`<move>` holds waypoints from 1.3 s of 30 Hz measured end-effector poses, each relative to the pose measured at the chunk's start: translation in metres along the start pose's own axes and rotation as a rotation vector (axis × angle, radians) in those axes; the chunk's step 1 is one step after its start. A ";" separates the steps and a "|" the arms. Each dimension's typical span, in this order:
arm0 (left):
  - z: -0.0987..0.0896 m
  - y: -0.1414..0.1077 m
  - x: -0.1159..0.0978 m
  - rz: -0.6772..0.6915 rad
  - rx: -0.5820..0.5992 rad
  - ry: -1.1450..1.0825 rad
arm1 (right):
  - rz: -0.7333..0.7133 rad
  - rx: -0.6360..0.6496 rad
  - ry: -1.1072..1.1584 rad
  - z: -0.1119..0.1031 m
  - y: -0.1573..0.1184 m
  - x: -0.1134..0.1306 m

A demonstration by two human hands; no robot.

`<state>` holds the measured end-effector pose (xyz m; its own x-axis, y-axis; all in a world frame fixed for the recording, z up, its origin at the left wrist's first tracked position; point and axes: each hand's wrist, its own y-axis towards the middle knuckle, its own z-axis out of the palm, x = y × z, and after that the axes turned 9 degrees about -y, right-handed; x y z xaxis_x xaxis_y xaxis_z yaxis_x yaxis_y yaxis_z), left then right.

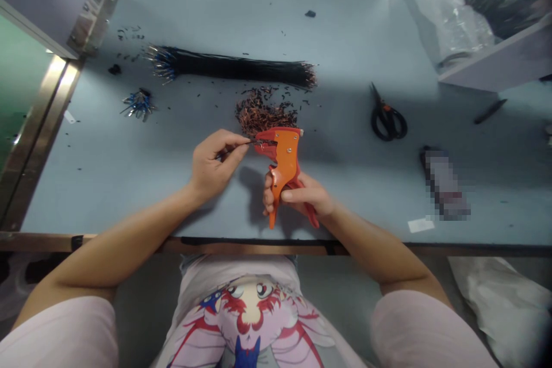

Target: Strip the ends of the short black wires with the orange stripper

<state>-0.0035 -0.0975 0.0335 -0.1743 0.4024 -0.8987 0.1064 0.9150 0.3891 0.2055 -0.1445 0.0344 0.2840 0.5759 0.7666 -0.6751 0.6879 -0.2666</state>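
My right hand (302, 195) is wrapped round the handles of an orange and red wire stripper (285, 155), whose jaws point left. Between thumb and fingertips, my left hand (219, 162) pinches a thin dark wire (254, 142), and the wire's end reaches into the stripper's jaws. Just beyond the tool lies a pile of stripped wire scraps (254, 112) with coppery and black bits. Farther back, a long bundle of black wires (233, 66) rests flat, blue and metal terminals at its left end and bare copper at its right.
A small heap of blue terminals (138, 104) lies on the left. To the right are black-handled scissors (388, 121), a blurred phone-like object (446, 184), a white label (421, 225) and a dark pen-like object (490, 111). Clear plastic bags (452, 17) sit at the back right.
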 end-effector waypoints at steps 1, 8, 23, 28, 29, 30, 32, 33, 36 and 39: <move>0.000 0.000 0.000 -0.002 0.003 0.013 | 0.002 0.002 -0.002 0.000 0.000 0.000; 0.000 0.002 -0.003 0.016 0.024 0.093 | 0.000 -0.003 -0.013 0.001 -0.001 0.001; 0.008 -0.011 -0.013 0.008 0.182 -0.117 | 0.010 0.019 0.069 0.003 -0.004 0.007; 0.019 -0.018 -0.009 -0.213 0.245 -0.254 | 0.032 0.116 0.074 0.005 -0.007 0.005; 0.020 -0.019 -0.009 -0.228 0.256 -0.274 | 0.032 0.118 0.073 0.005 -0.008 0.004; 0.021 -0.019 -0.009 -0.235 0.263 -0.288 | 0.030 0.122 0.075 0.005 -0.008 0.003; 0.022 -0.019 -0.010 -0.238 0.273 -0.305 | 0.026 0.135 0.085 0.005 -0.007 0.001; 0.022 -0.019 -0.011 -0.238 0.278 -0.312 | 0.023 0.150 0.094 0.004 -0.007 0.000; 0.022 -0.020 -0.011 -0.241 0.287 -0.336 | 0.011 0.201 0.123 0.004 -0.006 -0.002; 0.023 -0.021 -0.012 -0.256 0.296 -0.354 | -0.021 0.225 0.140 0.002 -0.005 -0.004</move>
<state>0.0187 -0.1222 0.0314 0.1053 0.0862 -0.9907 0.3843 0.9153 0.1205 0.2064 -0.1515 0.0343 0.3802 0.6286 0.6784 -0.7980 0.5938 -0.1029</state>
